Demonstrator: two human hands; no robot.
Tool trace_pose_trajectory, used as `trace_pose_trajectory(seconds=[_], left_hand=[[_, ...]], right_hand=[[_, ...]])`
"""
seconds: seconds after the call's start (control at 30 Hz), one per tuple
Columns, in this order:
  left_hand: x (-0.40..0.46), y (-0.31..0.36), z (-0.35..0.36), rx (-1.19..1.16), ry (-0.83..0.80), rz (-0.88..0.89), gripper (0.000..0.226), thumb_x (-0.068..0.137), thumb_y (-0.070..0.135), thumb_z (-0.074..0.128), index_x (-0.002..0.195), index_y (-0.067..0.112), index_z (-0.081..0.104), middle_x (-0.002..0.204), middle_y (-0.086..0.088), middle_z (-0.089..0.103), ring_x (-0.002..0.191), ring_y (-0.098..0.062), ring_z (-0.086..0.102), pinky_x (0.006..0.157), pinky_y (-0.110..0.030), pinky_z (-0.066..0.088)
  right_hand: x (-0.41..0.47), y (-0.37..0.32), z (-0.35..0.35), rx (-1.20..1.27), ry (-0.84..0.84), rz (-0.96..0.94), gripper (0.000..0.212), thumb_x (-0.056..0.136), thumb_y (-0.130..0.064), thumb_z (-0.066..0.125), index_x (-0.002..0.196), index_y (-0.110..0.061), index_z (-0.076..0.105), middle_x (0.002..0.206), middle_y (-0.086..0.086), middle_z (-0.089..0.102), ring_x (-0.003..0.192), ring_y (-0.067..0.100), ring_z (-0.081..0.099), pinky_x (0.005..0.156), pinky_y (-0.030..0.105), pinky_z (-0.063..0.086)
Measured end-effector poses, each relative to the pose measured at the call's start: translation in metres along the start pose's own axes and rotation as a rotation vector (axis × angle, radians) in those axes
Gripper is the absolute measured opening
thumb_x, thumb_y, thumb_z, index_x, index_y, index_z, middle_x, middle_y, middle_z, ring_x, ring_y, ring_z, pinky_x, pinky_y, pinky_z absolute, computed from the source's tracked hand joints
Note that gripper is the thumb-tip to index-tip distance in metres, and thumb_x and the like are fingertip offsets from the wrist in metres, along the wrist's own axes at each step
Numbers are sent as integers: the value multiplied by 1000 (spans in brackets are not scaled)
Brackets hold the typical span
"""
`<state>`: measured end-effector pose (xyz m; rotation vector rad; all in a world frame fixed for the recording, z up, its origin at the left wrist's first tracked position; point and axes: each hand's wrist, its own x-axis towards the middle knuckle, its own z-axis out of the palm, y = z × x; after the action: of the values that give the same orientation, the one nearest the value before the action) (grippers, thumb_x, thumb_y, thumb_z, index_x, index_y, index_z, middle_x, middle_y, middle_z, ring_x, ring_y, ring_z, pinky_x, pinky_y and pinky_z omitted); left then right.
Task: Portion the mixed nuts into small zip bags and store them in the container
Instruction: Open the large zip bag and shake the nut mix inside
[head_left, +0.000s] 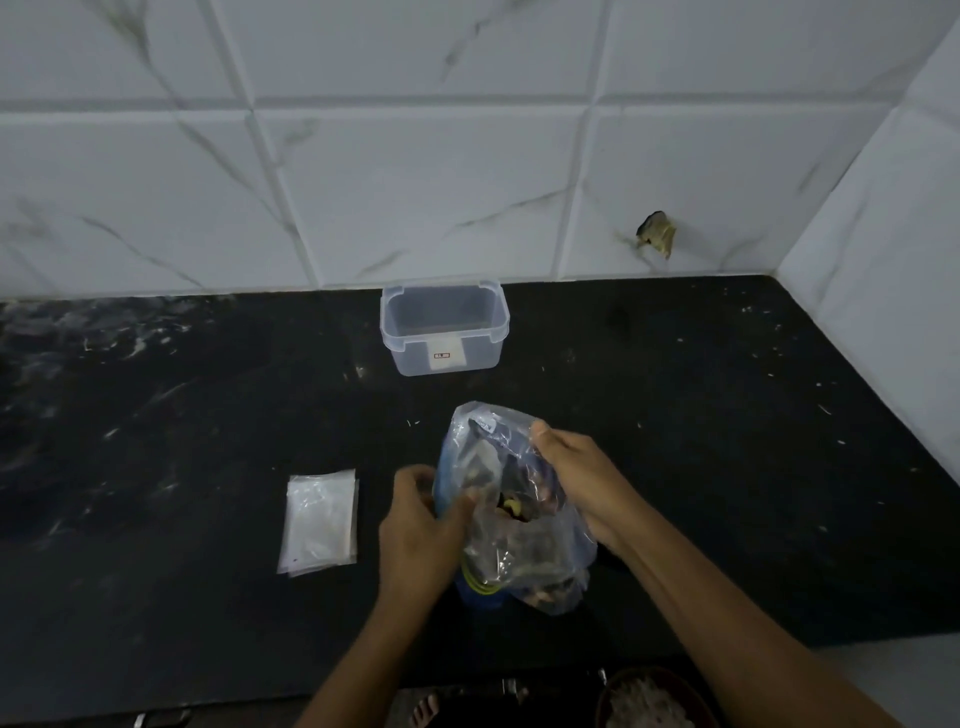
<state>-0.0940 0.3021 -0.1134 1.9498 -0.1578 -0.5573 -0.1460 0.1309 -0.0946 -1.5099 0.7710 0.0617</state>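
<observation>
Black counter (675, 467): clear lidless container (444, 328) near wall, small zip bags (319, 521) stacked flat.

The scene is dim, with a cool bluish-grey cast and no single strong light. The tiled wall (415, 156) in the upper half is the brightest area, evenly and softly lit, without hard glare. The black table (701, 467) below it swallows most of the light; its left part shows faint pale sheen and smears, and small specks stand out across the right part. Shadows are weak and diffuse. The clear bag (514, 509) at lower centre catches small highlights on its creases. Detail is soft and somewhat noisy, with the hands (421, 530) slightly blurred. Wide-angle distortion bends the tile joints, most strongly toward the frame edges, and the bottom edge is darkest.
</observation>
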Motion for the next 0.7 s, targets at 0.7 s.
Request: trace_pose_trajectory(seconds=[0.7], left_hand=[[48, 11, -20, -465, -111, -244, 18, 97, 24, 49, 106, 14, 61, 111, -20, 64, 89, -21, 64, 77, -40, 53]], right_hand=[[9, 7, -21, -276, 262, -85, 30, 97, -46, 46, 104, -21, 61, 102, 3, 65, 88, 14, 64, 79, 36, 54]])
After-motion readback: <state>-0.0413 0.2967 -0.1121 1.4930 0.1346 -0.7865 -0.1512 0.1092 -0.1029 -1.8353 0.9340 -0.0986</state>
